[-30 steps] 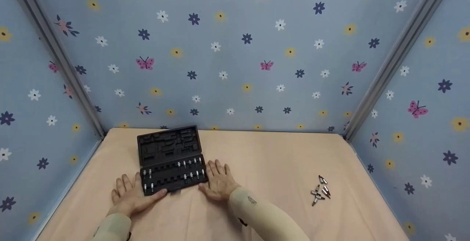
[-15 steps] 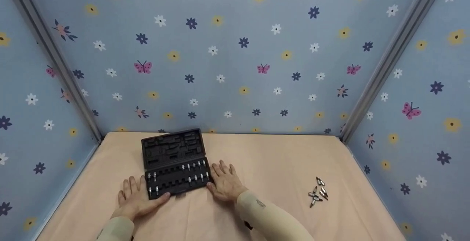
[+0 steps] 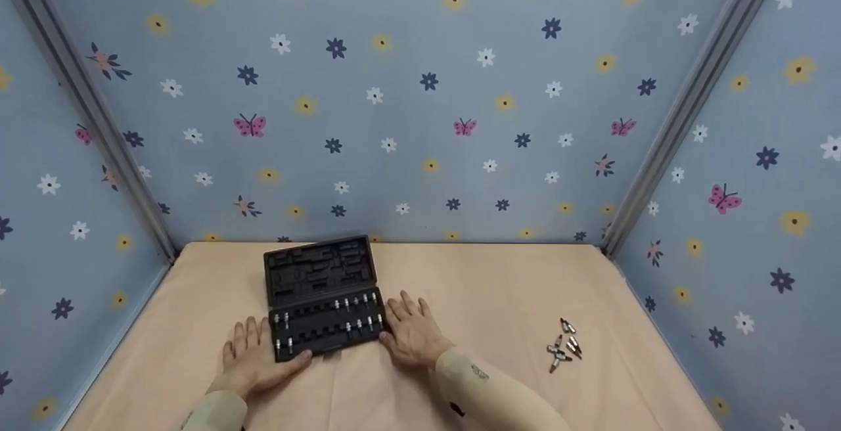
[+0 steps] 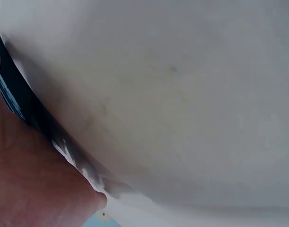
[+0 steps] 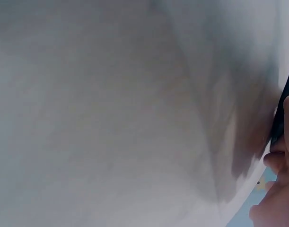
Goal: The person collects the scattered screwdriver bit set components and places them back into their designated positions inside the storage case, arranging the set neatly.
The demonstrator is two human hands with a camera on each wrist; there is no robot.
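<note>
A black socket-bit case (image 3: 322, 327) lies unfolded on the cloth, its moulded lid (image 3: 320, 272) at the back. Short silver bit sockets (image 3: 359, 326) stand in two rows, at both ends, with bare slots between. My left hand (image 3: 253, 360) lies along the case's left side, fingers straight and thumb at the front edge. Against the right side rests my right hand (image 3: 412, 334), its fingers extended. The left wrist view catches the case's dark edge (image 4: 21, 97) beside the palm. In the right wrist view, a sliver of the case (image 5: 279, 124) shows by the fingers.
Several loose bit sockets (image 3: 558, 357) with pointed tips lie in a small heap to the right. A peach cloth (image 3: 479, 299) covers the table. Blue flowered panels (image 3: 420, 109) with grey posts (image 3: 696, 109) enclose the back and sides.
Both hands and the case have shifted together to the right across the cloth. The head view has also turned slightly, so walls and loose bit sockets appear a little further left.
</note>
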